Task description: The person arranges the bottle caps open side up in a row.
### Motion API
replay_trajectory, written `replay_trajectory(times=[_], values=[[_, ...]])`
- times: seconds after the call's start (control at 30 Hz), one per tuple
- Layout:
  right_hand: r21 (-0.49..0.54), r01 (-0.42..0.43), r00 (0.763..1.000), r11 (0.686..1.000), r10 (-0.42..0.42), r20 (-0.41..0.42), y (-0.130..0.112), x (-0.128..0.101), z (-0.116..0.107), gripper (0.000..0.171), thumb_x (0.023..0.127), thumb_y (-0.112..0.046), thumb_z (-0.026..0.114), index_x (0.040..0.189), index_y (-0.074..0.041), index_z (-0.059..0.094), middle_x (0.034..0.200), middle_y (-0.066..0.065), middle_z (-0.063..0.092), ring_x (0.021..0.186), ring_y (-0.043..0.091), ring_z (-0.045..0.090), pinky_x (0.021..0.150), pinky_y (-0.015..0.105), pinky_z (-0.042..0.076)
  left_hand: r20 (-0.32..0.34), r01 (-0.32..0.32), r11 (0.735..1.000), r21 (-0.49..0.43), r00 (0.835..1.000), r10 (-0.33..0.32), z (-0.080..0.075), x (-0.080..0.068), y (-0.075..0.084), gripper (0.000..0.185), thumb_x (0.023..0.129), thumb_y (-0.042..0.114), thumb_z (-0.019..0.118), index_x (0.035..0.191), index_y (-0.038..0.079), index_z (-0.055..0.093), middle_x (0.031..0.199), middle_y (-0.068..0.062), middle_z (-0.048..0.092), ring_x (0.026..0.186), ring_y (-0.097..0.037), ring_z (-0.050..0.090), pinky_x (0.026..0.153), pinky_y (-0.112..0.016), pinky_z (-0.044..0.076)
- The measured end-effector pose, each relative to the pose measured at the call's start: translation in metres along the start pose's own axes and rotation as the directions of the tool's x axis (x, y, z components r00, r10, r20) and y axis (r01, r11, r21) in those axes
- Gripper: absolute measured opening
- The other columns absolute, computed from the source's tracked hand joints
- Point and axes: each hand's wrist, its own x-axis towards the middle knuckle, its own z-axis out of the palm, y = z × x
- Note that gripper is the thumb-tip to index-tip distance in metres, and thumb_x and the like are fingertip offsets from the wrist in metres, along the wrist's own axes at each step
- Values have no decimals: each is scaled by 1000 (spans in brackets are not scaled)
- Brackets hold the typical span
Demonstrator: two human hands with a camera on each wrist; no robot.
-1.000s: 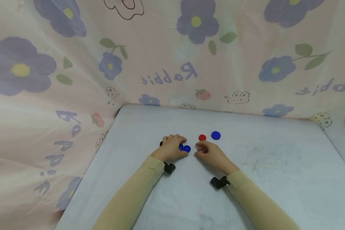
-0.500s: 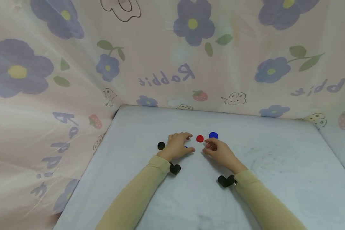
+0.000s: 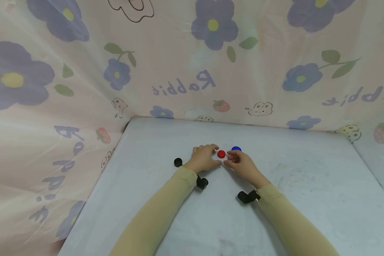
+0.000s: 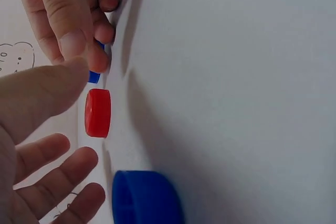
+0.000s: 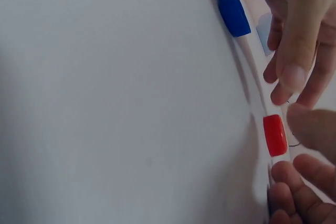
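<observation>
Red cap (image 3: pixel 221 154) lies flat on the desk (image 3: pixel 307 199) at frame centre, between both hands. Left hand (image 3: pixel 204 159) and right hand (image 3: pixel 240 163) flank it, fingers relaxed, grasping nothing. Blue cap (image 3: pixel 236 148) sits just behind; black cap (image 3: pixel 178 162) lies left.

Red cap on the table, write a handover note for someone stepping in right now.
Left hand: fingers loosely curled, holding nothing visible, a blue cap under its palm.
Right hand: empty, fingertips close to the red cap.
The red cap lies flat between both hands, ungripped. Another blue cap sits behind the right hand; a black cap lies left of the left hand.
Done: nothing lifted. Left: gripping the red cap.
</observation>
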Motion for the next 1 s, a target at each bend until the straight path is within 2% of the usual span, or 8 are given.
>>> replay_trajectory(times=[0.23, 0.5, 0.73, 1.0], values=[[7, -23, 999, 1000, 23, 27, 4, 4, 8, 53, 92, -28, 68, 137, -8, 50, 120, 9, 59, 108, 26, 52, 93, 43, 43, 44, 13, 1000, -14, 999, -12, 2, 6, -3, 61, 82, 43, 75, 134, 17, 56, 117, 3, 64, 106, -19, 54, 94, -41, 31], [-47, 37, 999, 998, -37, 14, 2, 4, 18, 46, 93, -22, 66, 133, -4, 53, 113, 10, 59, 104, 26, 51, 91, 44, 41, 89, 50, 999, 3, 995, -50, 4, 10, -4, 57, 81, 37, 78, 132, 16, 59, 121, 4, 63, 110, -18, 51, 96, -41, 32], [-125, 117, 992, 985, -122, -28, 2, 6, 21, 37, 90, -18, 70, 123, -4, 61, 103, 10, 58, 92, 25, 48, 80, 39, 38, 85, 53, 998, 42, 995, -57, 2, 11, 3, 55, 81, 31, 79, 130, 18, 61, 122, 0, 61, 108, -20, 51, 94, -40, 35], [-114, 113, 993, 987, -115, -17, 0, 7, 17, 40, 89, -22, 71, 123, -3, 61, 108, 13, 62, 105, 30, 53, 93, 49, 38, 81, 29, 995, 97, 996, -37, -1, 9, 7, 45, 86, 27, 74, 128, 18, 62, 122, -2, 60, 109, -21, 51, 92, -41, 38]])
